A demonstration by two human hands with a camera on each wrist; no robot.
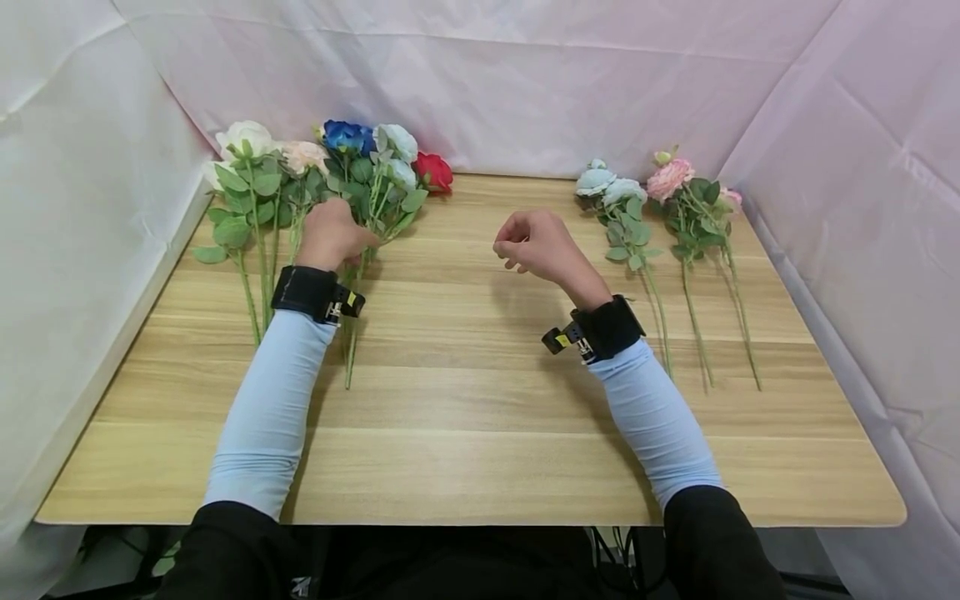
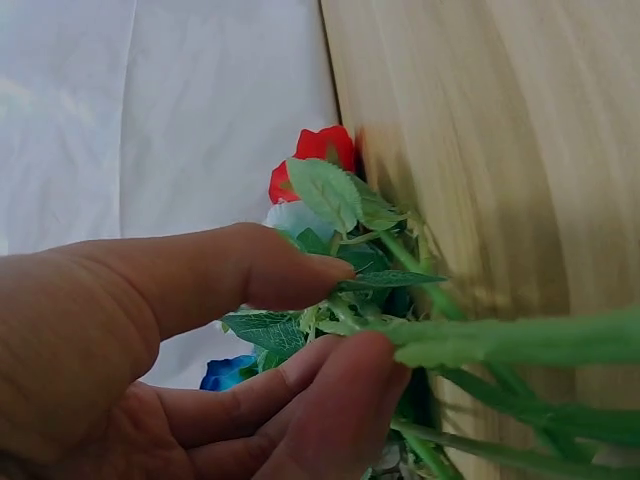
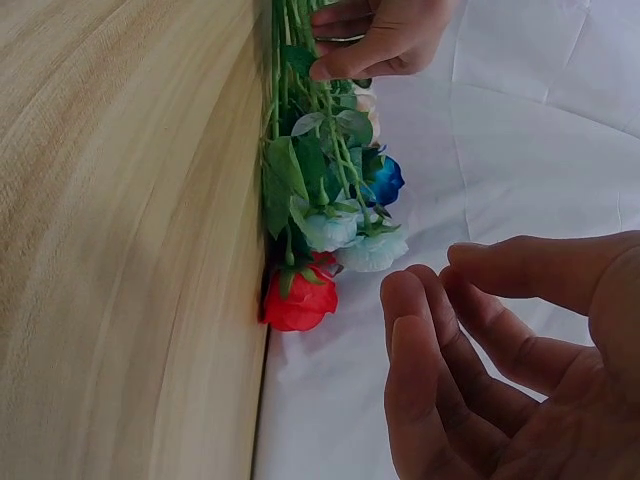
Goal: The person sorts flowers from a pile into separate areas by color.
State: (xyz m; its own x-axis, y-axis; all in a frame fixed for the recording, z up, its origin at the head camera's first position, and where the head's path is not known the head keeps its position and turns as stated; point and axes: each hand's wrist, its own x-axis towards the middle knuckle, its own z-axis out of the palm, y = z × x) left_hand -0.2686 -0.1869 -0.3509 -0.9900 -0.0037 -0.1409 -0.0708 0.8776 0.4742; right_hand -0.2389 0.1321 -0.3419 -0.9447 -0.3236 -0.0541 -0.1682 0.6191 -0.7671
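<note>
On the left of the table, my left hand is among a row of long-stemmed flowers. In the left wrist view, its thumb and fingers pinch a green flower stem below the leaves. Near that hand lie a blue flower, light blue flowers and a red rose. Which bloom the pinched stem belongs to, I cannot tell. My right hand hovers over the middle of the table, fingers loosely bent and holding nothing; the right wrist view shows a gap between thumb and fingers.
White flowers and a pale peach flower lie at the far left. On the right side lie another light blue spray and pink flowers, stems toward me. White cloth walls border the wooden table.
</note>
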